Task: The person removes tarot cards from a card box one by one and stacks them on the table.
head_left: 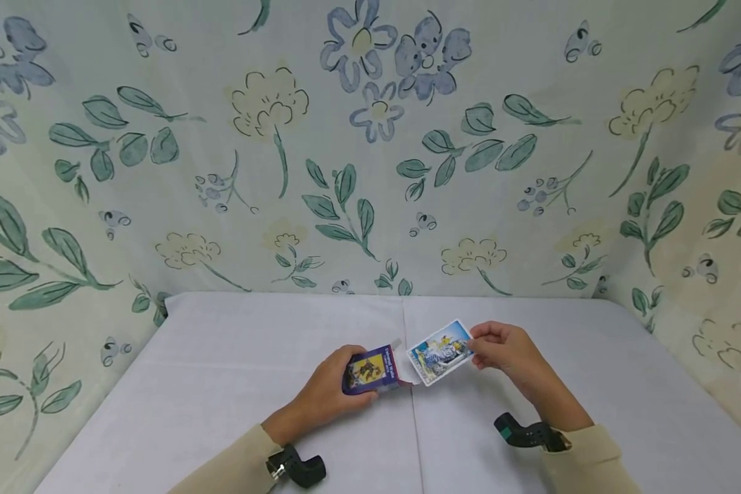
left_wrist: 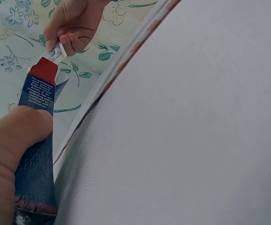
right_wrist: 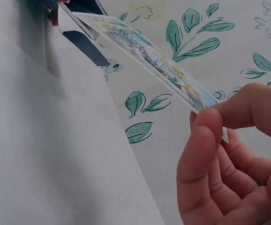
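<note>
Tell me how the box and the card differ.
The box is thick, with an open end; the card is thin and flat. The box is mainly dark blue and yellow in front; the card is largely blue with a white border. The left hand grips the box around its sides; the right hand pinches the card's edge. Both are printed in color.

Left wrist view: my left hand runs off the left edge, its fingers behind the box unseen. Box contents: I cannot tell. Right wrist view: my right hand, cut by the right edge, covers one end of the card. Head view: box lettering too small; my sleeves cut off below.
</note>
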Action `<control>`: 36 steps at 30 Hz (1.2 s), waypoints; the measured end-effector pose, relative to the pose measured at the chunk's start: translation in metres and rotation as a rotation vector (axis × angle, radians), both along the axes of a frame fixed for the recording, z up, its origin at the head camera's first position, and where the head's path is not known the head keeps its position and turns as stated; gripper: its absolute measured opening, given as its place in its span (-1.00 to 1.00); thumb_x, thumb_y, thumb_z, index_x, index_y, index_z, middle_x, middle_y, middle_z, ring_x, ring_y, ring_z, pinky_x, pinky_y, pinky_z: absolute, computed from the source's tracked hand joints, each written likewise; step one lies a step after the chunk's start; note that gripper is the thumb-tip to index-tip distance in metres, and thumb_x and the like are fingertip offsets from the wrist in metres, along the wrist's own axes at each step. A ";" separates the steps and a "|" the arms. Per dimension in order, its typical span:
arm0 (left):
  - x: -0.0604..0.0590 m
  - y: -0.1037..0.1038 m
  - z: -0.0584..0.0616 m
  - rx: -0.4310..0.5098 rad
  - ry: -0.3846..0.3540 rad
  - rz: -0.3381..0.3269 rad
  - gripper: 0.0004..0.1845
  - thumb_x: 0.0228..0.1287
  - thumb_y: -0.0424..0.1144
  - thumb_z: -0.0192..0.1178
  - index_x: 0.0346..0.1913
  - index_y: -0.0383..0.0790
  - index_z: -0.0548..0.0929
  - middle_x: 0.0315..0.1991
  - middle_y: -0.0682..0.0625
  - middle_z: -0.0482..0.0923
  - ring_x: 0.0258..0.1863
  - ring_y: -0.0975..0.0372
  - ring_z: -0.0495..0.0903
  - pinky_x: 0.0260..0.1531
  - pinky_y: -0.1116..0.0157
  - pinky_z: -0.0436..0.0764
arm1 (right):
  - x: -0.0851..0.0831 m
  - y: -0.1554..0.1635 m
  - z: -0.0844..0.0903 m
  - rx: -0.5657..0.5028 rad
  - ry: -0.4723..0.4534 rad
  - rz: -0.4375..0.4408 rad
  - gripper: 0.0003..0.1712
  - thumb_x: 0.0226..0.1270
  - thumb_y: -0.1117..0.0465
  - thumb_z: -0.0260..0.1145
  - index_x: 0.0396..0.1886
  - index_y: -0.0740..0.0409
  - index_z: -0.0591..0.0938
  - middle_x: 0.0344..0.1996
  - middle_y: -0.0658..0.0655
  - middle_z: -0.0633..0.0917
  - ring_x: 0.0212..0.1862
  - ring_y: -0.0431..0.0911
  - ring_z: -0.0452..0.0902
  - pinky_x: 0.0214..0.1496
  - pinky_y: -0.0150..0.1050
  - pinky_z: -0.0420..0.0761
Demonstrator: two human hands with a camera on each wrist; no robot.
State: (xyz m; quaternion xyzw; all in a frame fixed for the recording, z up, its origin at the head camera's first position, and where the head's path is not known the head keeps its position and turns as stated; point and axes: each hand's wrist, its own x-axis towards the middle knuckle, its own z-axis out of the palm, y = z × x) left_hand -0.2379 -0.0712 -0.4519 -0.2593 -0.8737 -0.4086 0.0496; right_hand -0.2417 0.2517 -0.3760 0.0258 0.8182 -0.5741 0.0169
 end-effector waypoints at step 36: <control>-0.002 -0.001 -0.002 0.003 0.011 -0.007 -0.24 0.07 0.11 0.39 0.27 -0.11 0.34 0.10 0.09 0.46 -0.01 0.31 0.45 0.03 0.19 0.50 | -0.003 0.007 -0.003 0.039 0.030 -0.124 -0.59 0.40 0.03 0.23 0.09 0.19 0.58 -0.01 0.21 0.60 -0.15 0.03 0.51 -0.21 -0.33 0.60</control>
